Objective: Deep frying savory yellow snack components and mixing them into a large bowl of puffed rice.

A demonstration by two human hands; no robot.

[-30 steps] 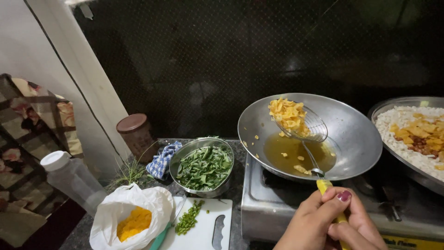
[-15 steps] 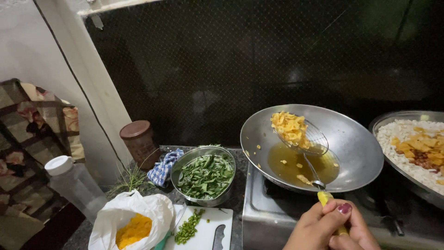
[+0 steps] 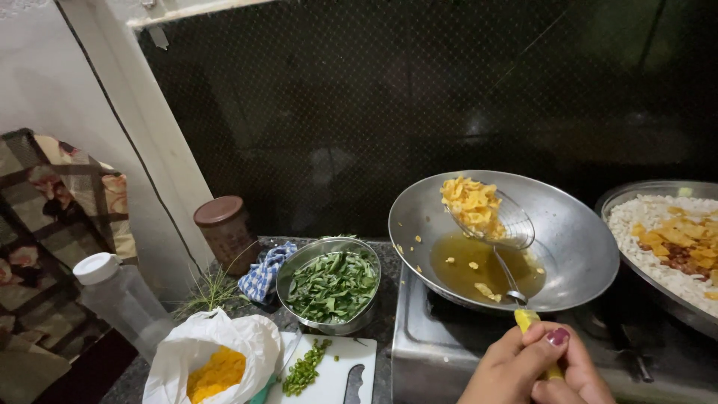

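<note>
The right hand (image 3: 535, 366) has its grip clamped on the skimmer (image 3: 497, 224) handle. The skimmer holds yellow flakes (image 3: 471, 203) above the oil in the wok (image 3: 576, 247). The left hand is out of view.

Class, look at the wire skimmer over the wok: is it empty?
No. The wire skimmer holds a heap of yellow fried flakes, lifted above the oil in the wok.

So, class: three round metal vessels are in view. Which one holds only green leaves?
The small steel bowl left of the stove. The wok holds oil and yellow fried pieces; the wide pan at right holds puffed white grains.
</note>
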